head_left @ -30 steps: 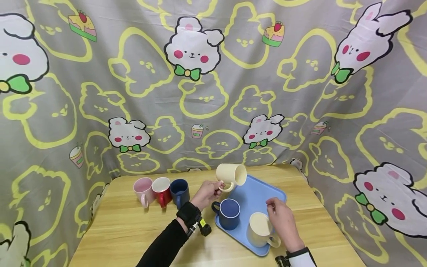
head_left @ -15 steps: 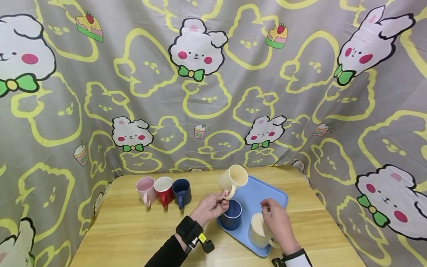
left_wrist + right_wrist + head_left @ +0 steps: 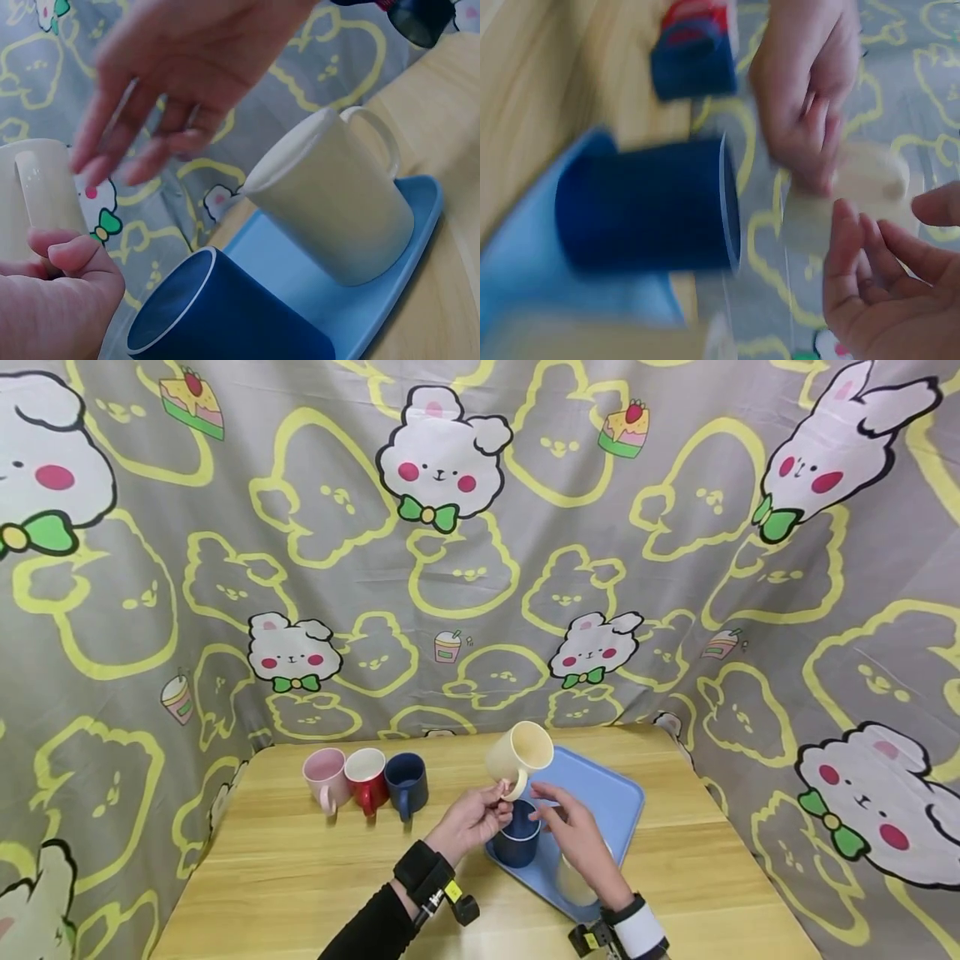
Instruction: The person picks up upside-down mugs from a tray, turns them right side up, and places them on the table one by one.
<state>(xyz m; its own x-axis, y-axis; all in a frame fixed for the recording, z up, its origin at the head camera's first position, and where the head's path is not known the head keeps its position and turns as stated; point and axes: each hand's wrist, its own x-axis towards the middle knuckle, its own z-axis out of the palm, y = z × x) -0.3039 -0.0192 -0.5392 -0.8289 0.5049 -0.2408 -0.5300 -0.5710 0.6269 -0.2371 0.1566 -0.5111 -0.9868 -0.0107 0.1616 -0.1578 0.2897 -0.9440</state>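
My left hand (image 3: 472,818) pinches the handle of a cream mug (image 3: 504,760), held tilted in the air above the left side of a blue tray (image 3: 600,789). My right hand (image 3: 577,839) reaches over the tray toward that mug, fingers spread and loosely bent. In the right wrist view its fingertips appear close to the mug; contact is unclear. Upright below the hands stands a navy mug (image 3: 516,850) on the tray. A second cream mug (image 3: 337,202) sits near the tray's front corner, partly hidden by my right forearm in the head view.
To the left, a pink mug (image 3: 327,777), a red mug (image 3: 367,781) with a pale inside and another navy mug (image 3: 407,785) stand in a row on the wooden table (image 3: 315,877). Behind the table hangs a patterned grey curtain (image 3: 465,693).
The held cream mug has turned from lying sideways to a more upright tilt, its opening now facing up and right. My right hand has moved left from beside the second cream mug toward it.
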